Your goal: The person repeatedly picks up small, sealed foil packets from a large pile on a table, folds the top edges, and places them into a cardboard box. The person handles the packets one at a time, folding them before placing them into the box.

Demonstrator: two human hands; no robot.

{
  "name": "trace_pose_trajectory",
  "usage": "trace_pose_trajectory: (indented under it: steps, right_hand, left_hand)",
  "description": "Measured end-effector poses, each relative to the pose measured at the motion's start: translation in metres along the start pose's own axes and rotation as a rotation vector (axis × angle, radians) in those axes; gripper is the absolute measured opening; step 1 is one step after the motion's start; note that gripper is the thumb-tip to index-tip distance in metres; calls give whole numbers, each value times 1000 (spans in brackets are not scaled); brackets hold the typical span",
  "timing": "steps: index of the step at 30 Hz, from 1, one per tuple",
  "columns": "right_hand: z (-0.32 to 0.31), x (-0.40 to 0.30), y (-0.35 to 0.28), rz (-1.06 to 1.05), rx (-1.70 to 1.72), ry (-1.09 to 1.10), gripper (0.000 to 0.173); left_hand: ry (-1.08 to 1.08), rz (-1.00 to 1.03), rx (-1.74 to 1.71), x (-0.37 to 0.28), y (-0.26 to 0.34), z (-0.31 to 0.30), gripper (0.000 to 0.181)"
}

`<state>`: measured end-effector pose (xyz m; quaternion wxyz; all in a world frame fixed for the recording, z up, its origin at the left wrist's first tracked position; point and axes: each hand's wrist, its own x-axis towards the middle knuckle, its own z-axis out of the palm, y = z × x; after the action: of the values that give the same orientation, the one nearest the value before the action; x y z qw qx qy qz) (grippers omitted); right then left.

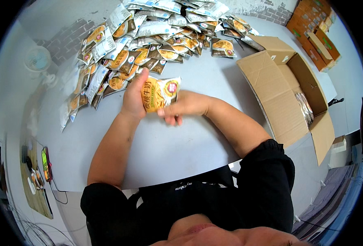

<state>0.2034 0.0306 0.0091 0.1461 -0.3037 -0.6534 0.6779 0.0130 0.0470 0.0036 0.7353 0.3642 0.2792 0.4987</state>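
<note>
Between my two hands is an orange, white and brown plastic milk pouch (156, 93), printed side up, above the grey table (181, 144). My left hand (134, 97) grips its left edge with the thumb up along the side. At the pouch's lower right, my right hand (184, 106) pinches it, thumb on the front and fingers beneath; this hand is slightly blurred. Just beyond, a big heap of similar pouches (169, 50) covers the far side of the table, some showing orange fronts and others white backs. One single pouch (224, 47) lies apart at the heap's right end.
An open cardboard box (270, 89) stands on the right, flaps spread, with several pouches (304, 107) against its inner side. More cartons (315, 37) are stacked at the far right. A white fan (38, 60) is at the left. A phone (46, 164) with a cable lies near the left edge.
</note>
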Motion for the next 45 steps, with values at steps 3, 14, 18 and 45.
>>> trace_pose_trajectory:
  steps: [3,14,18,45]
  right_hand:
    - [-3,11,3,-101,150,270,55]
    - [-9,28,25,-276,393,704,36]
    - [-8,21,14,-260,523,633,35]
    - [10,10,0,-117,212,406,69]
  left_hand:
    - [36,78,10,5,-3,-4,38]
    - [117,148,109,-8,-27,24,27]
    - [107,273,470,-22,-22,30,26]
    - [171,313,82,-8,-13,26,41]
